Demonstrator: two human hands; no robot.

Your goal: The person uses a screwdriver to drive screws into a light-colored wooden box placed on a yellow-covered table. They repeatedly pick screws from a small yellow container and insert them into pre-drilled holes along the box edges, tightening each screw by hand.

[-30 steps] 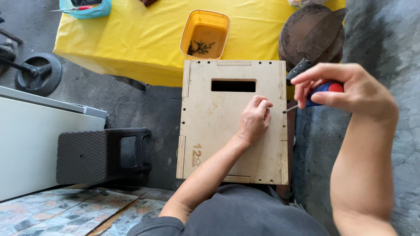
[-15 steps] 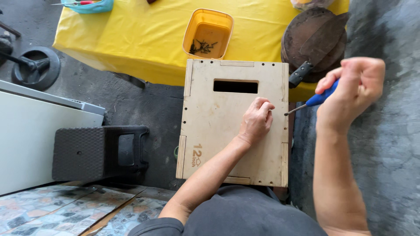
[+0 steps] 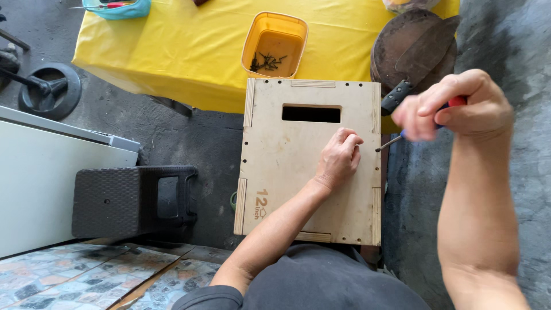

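Observation:
A plywood box (image 3: 287,172) with a rectangular handle slot lies flat in front of me. My left hand (image 3: 338,158) rests on its top panel near the right edge, fingers curled against the wood. My right hand (image 3: 456,106) grips a screwdriver (image 3: 396,139) with a red and blue handle. Its metal tip touches the box's right edge at about mid-height, just beside my left fingers.
A yellow-covered table (image 3: 189,51) stands behind the box, with a yellow tub of dark screws (image 3: 274,45) and a blue tray (image 3: 117,7). A round dark board with a cleaver (image 3: 416,54) sits right. A black plastic stool (image 3: 135,201) and white cabinet (image 3: 40,178) stand left.
My right hand has turned on the screwdriver handle and shifted slightly, while the tip stays at the box's right edge. My left hand has held still on the panel.

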